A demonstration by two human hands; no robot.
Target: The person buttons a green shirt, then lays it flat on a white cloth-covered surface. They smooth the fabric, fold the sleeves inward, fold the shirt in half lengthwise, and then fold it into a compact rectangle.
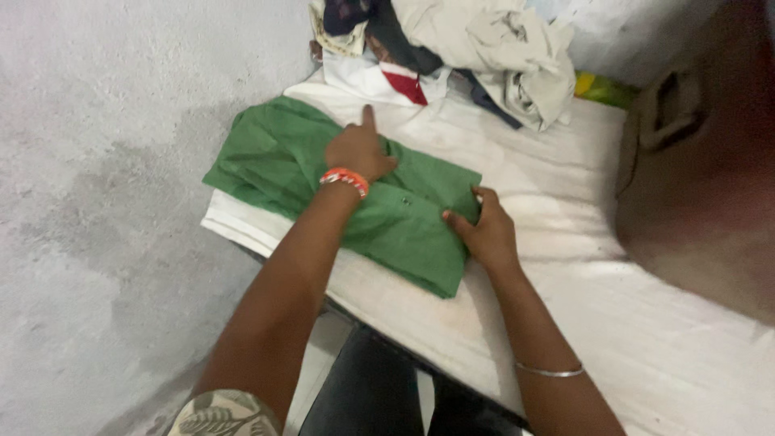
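Note:
A green garment (274, 157) lies folded on a white cloth-covered table (565, 202). My left hand (361, 149) presses down on its middle, one finger pointing away from me, an orange and white band on the wrist. My right hand (484, 230) pinches the garment's right edge between thumb and fingers. A thin metal bangle sits on my right forearm.
A pile of crumpled clothes (476, 44), beige, white, dark and red, lies at the far end of the table. A large brown blurred object (702, 161) fills the right side. A rough grey wall (105, 202) stands on the left, close to the table's edge.

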